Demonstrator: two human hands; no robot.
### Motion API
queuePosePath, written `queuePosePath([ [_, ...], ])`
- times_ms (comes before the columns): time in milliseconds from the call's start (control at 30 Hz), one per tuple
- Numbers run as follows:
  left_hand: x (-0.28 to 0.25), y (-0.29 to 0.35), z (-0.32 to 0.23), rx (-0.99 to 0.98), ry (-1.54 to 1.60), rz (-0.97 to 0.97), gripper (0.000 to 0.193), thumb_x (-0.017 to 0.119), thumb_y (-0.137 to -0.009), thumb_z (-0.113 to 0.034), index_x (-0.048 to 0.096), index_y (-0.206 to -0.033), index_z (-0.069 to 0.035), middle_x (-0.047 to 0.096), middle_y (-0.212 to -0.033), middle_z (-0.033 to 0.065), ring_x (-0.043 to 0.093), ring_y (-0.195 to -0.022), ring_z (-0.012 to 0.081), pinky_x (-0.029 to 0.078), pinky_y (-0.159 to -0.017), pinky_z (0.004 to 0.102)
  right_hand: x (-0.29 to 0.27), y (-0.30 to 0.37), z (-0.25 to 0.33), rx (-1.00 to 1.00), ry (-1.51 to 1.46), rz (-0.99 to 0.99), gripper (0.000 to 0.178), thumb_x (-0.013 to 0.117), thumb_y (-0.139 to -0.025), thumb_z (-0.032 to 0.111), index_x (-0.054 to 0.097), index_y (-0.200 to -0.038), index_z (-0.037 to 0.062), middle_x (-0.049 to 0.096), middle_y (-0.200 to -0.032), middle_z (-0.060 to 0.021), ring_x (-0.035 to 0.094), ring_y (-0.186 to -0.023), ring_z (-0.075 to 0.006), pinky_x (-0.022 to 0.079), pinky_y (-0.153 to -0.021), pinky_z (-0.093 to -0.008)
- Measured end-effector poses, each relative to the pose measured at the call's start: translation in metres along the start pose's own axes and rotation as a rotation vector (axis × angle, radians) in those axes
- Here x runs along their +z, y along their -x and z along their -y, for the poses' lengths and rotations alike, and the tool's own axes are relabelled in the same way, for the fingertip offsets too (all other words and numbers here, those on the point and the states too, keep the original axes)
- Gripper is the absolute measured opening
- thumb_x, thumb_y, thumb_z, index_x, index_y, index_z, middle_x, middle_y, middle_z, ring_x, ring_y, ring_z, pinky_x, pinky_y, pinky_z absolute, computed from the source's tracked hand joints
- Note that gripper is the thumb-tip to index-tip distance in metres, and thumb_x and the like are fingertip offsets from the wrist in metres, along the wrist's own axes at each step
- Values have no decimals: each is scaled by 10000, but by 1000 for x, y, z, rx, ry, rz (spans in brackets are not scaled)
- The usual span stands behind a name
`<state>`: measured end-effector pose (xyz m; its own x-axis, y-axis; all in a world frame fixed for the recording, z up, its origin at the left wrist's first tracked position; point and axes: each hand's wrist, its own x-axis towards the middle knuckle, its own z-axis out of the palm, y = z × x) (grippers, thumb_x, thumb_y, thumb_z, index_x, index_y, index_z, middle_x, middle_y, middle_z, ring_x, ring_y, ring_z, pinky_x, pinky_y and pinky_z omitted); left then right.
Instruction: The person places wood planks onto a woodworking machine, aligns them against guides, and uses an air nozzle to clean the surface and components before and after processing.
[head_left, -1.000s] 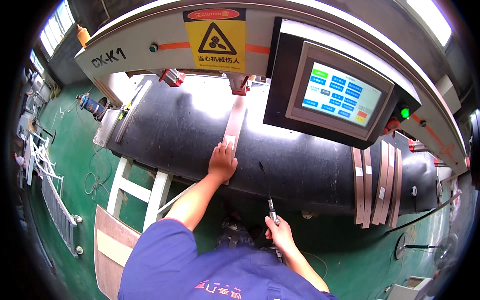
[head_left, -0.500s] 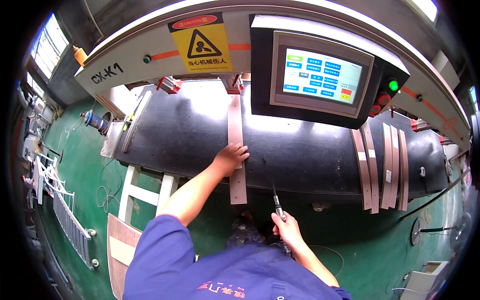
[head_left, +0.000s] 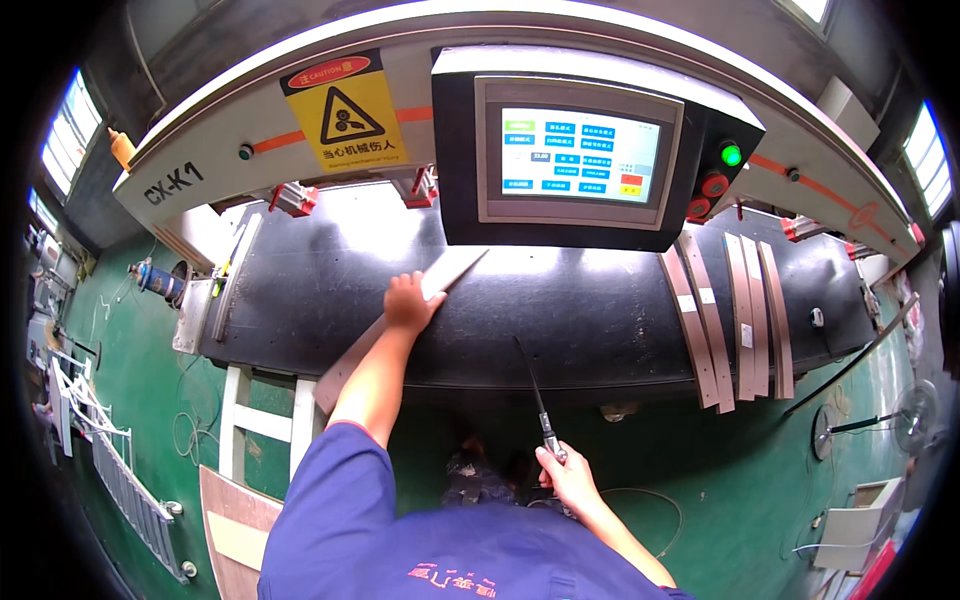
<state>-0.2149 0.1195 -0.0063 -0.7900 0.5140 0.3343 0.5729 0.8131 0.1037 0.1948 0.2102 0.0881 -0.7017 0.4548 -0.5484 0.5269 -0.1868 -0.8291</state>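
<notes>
My left hand (head_left: 408, 303) grips a long narrow board strip (head_left: 362, 360), its fingers closed over the edge. The strip lies slanted on the black machine table (head_left: 585, 325), with its near end jutting past the front edge beside my forearm. My right hand (head_left: 568, 474) is closed round an air blow gun (head_left: 547, 430) in front of the table. The gun's long thin dark nozzle points away over the table, to the right of the strip; its handle is mostly hidden in my fist.
Several brownish strips (head_left: 700, 335) with white labels lie at the table's right. Above hangs a control screen (head_left: 578, 155) with lit green and red buttons beside it. A white frame (head_left: 262, 422) and a leaning panel (head_left: 235, 530) stand at the left. A pedestal fan (head_left: 865, 425) is at right.
The strip has swung from pointing straight away to a slant, its near end going left. My left hand moved left with it. The view has shifted slightly; the blow gun stays in my right hand.
</notes>
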Motion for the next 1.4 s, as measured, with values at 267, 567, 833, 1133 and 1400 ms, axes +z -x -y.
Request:
queuePosePath([
  [267, -29, 68, 52, 43, 148, 77, 710, 737, -787, -344, 423, -1362, -71, 416, -1379, 242, 462, -1209, 430, 414, -1005, 500, -5, 4, -9, 42, 31, -13, 309, 619, -954, 333, 576, -852, 45, 590, -635, -30, 595, -594, -112, 471, -574, -281],
  [567, -23, 87, 49, -16, 173, 68, 638, 594, -917, -362, 377, -1465, -115, 319, -1495, 276, 407, -1311, 440, 343, -1096, 486, 20, 1, 12, 208, 298, 115, 351, 598, -940, 357, 614, -865, 15, 640, -658, -64, 639, -611, -162, 489, -601, -323],
  [833, 2, 47, 24, 44, 173, -34, 619, 620, -890, -323, 422, -1441, -124, 376, -1451, 264, 447, -1269, 433, 352, -1091, 499, 20, -15, -11, 141, 228, 86, 345, 611, -944, 368, 601, -875, 30, 615, -642, -49, 628, -600, -137, 495, -588, -297],
  [1133, 14, 5, -2, -87, 198, -17, 595, 580, -896, -333, 446, -1431, -111, 388, -1460, 254, 374, -1365, 381, 282, -1142, 497, 21, -21, -3, 207, 231, 102, 328, 628, -946, 343, 585, -823, 42, 615, -636, -34, 614, -592, -107, 492, -570, -274],
  [1400, 18, -18, 7, -130, 264, -1, 564, 568, -892, -303, 471, -1405, -90, 386, -1461, 261, 368, -1374, 386, 268, -1151, 513, 21, -40, 7, 234, 185, 109, 302, 630, -951, 309, 584, -832, 35, 603, -627, -30, 606, -581, -109, 493, -568, -266],
])
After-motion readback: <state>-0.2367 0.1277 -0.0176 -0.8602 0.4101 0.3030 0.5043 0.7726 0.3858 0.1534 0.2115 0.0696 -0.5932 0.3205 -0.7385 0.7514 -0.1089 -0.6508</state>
